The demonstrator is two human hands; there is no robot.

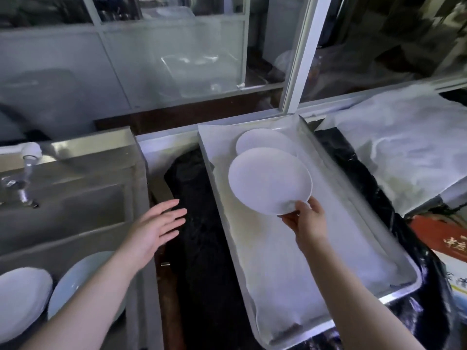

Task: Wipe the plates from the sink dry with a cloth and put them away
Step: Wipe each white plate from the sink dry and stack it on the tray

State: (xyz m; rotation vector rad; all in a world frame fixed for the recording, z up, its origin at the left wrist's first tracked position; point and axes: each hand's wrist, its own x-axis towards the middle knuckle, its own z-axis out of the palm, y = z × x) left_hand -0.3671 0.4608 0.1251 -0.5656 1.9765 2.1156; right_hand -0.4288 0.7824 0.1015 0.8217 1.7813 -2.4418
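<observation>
The long steel tray lined with white cloth (341,223), centre-right, is offering open room toward its near end. The stainless sink (83,198), lower left, is seemingly holding more plates. The right hand (307,219) is pinching the white round plate (269,179) by its near rim, overlapping another white plate (262,141). The left hand (158,228) is hovering spread, holding nothing.

Sink (75,198) at left, with tap (29,157) behind and two plates (75,286) in its near corner. Right of it, a lined tray (394,294): one plate (262,140) at the far end, another plate (267,180) held just before it (overlapping). Right hand (307,221) at that plate's near rim; left hand (154,228) between sink and tray.
</observation>
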